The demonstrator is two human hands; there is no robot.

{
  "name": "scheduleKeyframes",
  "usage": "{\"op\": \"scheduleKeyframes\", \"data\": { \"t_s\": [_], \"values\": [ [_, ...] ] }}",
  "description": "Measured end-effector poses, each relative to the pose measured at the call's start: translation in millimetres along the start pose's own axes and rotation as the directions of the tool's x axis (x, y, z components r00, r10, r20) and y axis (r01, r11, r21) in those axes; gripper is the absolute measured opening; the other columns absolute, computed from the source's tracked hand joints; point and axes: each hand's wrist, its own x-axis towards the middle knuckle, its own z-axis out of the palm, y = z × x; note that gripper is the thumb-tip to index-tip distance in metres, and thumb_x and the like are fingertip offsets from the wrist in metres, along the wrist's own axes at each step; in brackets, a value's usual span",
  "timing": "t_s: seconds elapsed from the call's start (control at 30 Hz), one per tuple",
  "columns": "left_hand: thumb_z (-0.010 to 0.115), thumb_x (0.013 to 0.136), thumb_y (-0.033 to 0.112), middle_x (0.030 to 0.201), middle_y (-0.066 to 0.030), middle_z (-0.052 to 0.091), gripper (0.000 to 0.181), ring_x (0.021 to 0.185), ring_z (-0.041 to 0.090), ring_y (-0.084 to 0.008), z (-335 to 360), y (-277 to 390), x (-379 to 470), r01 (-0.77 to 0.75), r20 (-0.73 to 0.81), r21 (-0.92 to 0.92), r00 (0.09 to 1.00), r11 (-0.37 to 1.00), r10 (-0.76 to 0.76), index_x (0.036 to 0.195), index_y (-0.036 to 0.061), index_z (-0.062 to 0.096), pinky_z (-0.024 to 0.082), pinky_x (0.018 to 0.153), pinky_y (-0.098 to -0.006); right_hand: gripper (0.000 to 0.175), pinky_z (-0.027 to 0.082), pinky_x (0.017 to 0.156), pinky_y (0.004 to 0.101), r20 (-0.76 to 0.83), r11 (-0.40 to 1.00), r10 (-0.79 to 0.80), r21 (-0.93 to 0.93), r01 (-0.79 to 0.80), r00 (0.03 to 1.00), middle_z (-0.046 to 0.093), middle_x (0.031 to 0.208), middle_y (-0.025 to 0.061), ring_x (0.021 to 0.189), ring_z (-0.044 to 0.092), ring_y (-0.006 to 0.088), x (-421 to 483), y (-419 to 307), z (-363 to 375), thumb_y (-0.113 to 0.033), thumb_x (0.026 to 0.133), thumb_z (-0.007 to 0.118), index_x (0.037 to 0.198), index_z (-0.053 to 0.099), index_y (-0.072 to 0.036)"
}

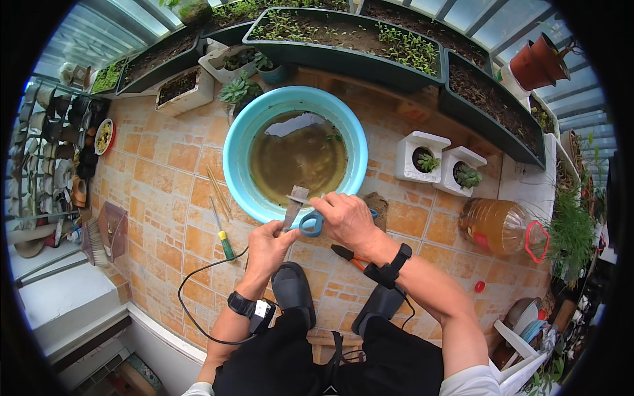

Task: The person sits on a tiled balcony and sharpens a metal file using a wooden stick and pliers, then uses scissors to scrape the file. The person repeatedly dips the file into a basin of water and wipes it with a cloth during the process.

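My left hand (267,245) pinches the lower end of a flat grey strip (293,208), perhaps a metal scraper blade, which points up over the near rim of a light-blue plastic basin (233,193). My right hand (344,218) grips a pair of blue-handled scissors (311,225). A scissor blade lies across the strip near its upper end, seemingly touching it. Brown, murky water (297,163) stands in the basin. Below my right hand, partly behind the wrist, are orange-handled pliers (346,255). A screwdriver (224,242) with a green and yellow handle lies left of my left hand.
Thin wooden sticks (218,190) lie left of the basin. Dark green planters (342,47) line the far side. Two white foam pots (421,161) and a large plastic bottle (488,225) of brownish liquid are at right. A dustpan (113,230) and brush lie at left.
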Motion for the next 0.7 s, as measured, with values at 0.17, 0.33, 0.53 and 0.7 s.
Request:
{"op": "scheduleKeyframes", "data": {
  "t_s": [0.17,0.33,0.53,0.7],
  "values": [
    [0.082,0.088,0.02,0.068,0.0014,0.062,0.031,0.063,0.051,-0.0059,-1,1,-2,0.006,0.016,0.021,1.0,1.0,-0.007,0.107,-0.0032,0.078,0.042,0.056,-0.0266,0.039,0.056,0.066,0.046,-0.004,0.991,0.132,0.01,-0.132,0.991,0.067,0.085,0.0108,0.078,0.07,0.0348,1,18,-8,0.003,0.076,0.068,0.113,0.069,-0.009],
    [0.083,0.088,0.021,0.068,0.0021,0.063,0.031,0.063,0.052,-0.0055,-5,5,1,-0.012,-0.031,0.039,0.999,0.999,0.013,0.108,-0.0024,0.078,0.042,0.056,-0.0262,0.034,0.057,0.064,0.0454,-0.157,0.986,0.165,-0.001,-0.167,0.974,0.068,0.086,0.0105,0.078,0.071,0.0325,8,30,-22,0.002,0.078,0.065,0.109,0.07,-0.011],
    [0.083,0.089,0.019,0.069,0.0029,0.063,0.03,0.061,0.051,-0.0043,-4,7,1,0.009,-0.02,-0.078,1.0,0.997,-0.011,0.107,-0.0039,0.078,0.04,0.053,-0.0247,0.031,0.054,0.064,0.0411,-0.093,0.999,0.006,0.037,-0.003,0.996,0.067,0.086,0.0069,0.075,0.069,0.0288,4,2,-13,-0.003,0.081,0.069,0.11,0.07,-0.012],
    [0.082,0.09,0.017,0.068,0.0034,0.062,0.028,0.06,0.05,-0.0033,-4,8,-3,0.022,-0.017,-0.067,1.0,0.998,-0.024,0.108,-0.0045,0.077,0.039,0.052,-0.0238,0.026,0.054,0.064,0.0417,0.012,0.998,-0.023,0.053,0.022,1.0,0.065,0.085,0.0071,0.075,0.069,0.0281,6,-5,-12,-0.005,0.082,0.069,0.107,0.068,-0.013]
  ]
}}
